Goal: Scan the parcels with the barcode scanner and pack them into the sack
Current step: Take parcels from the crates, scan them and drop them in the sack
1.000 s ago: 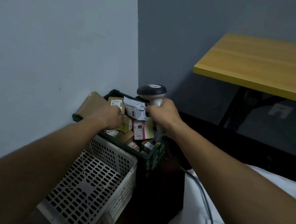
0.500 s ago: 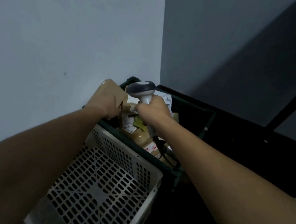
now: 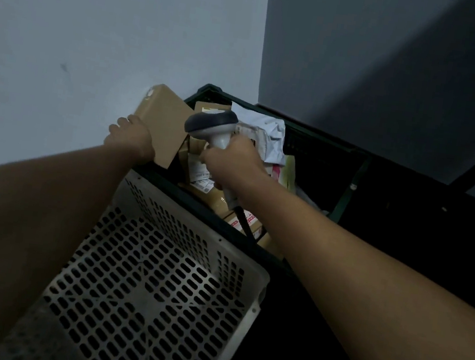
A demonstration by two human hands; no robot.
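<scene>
Gripping the barcode scanner (image 3: 211, 125), the right hand (image 3: 232, 161) hovers over half-hidden parcels (image 3: 201, 172) while the left hand (image 3: 131, 140) clasps a brown parcel (image 3: 163, 126) at the dark crate's (image 3: 348, 176) left edge.

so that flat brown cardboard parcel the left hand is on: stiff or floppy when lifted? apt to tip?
Probably stiff: the flat brown cardboard parcel keeps straight edges and a flat face while leaning on the dark green crate rim. Likely light for its size, being thin. It stands tilted against the wall, so it may well topple once the left hand lets go.
</scene>
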